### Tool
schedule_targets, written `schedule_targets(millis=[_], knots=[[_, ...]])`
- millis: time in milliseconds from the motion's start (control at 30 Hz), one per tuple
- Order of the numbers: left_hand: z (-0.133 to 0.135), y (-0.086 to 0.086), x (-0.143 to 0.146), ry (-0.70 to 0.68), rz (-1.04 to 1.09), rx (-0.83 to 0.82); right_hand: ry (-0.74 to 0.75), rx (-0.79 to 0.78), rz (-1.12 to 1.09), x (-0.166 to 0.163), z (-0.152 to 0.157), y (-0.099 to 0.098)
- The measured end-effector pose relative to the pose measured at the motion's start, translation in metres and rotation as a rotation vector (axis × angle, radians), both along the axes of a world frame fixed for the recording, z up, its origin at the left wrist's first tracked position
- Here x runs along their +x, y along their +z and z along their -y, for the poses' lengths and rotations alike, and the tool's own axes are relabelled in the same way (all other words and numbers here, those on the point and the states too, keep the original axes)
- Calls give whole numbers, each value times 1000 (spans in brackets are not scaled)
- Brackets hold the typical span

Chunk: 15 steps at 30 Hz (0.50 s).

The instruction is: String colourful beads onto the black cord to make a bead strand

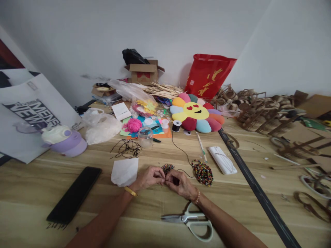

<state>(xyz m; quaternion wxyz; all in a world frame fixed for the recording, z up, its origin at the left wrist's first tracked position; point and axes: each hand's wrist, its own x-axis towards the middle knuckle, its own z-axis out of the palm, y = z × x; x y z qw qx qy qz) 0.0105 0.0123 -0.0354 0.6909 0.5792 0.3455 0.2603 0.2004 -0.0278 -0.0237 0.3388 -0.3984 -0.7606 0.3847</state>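
1. Wooden table [77,220], cluttered along the back, bare boards at the front.
2. White printed bag [28,113] leaning at far left. Purple-and-white bottle [64,140] lies in front of it.
3. Heap of wooden cut-outs [271,110] covers the right side, beyond a black strip [258,196] that runs diagonally across the table.
4. Red bag [209,74] stands against the wall. Flower cushion [196,113] lies just in front of it.
5. Black flat slab [74,194] at front left, well apart from the hands.
6. Scissors [193,220] lie flat, blades closed, just beside the right forearm.
7. Left hand [150,177] and right hand [181,184] meet at table centre. Fingers of both are curled tight, tips pinched against each other.
8. Beaded piece [203,172], multicoloured, on the table just right of the right hand, not held.
9. White case [222,160] near the beaded piece. White paper [124,171] just left of the left hand.
10. Black spool [177,125] upright by the cushion. Black thread [181,148] runs from it to the hands.
11. Small bead cluster [168,168] sits right above the pinched fingertips, touching them. Cannot tell whether the pinch is on the cluster or the thread: too small.
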Motion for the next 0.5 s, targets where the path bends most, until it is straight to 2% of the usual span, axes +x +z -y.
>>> schedule_targets(millis=[167,333,500], knots=[[-2,8,-4,15,-21,53,-5,39,32,2,0,0],[-2,13,-7,24,-7,68,-60,-19,10,4,0,5],[-1,11,-6,-4,17,65,-77,-88,-51,0,1,8]])
